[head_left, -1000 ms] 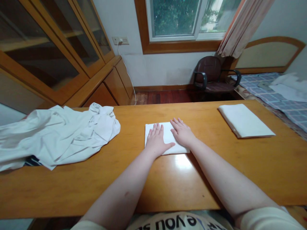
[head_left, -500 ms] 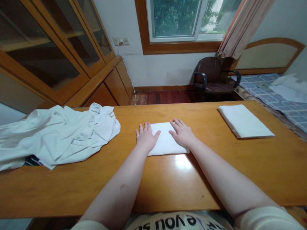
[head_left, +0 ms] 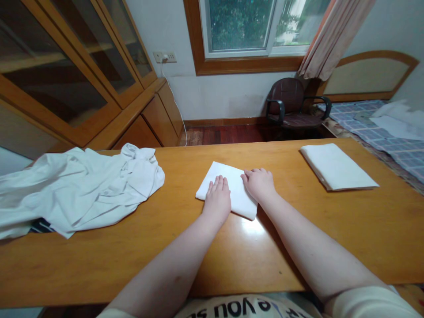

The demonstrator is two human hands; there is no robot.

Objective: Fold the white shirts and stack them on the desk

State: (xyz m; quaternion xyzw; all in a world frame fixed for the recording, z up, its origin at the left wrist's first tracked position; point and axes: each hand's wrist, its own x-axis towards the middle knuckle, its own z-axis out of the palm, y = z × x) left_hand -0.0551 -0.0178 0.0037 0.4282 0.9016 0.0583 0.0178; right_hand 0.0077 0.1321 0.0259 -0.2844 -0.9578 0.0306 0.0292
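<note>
A small folded white cloth lies on the wooden table in front of me, turned at a slant. My left hand rests flat on its near left part, fingers stretched out. At the cloth's right edge is my right hand, its fingers curled in and its thumb and fingertips pinching that edge. The underside of the cloth is hidden.
On the left of the wooden table a rumpled white shirt with buttons is heaped. Another folded white cloth lies at the right. Beyond the far edge stand a brown armchair, a glass-fronted cabinet and a bed.
The folded cloth has turned clockwise on the table. My left hand has slid right onto its near part, while my right hand has gone from lying flat to curling at the right edge.
</note>
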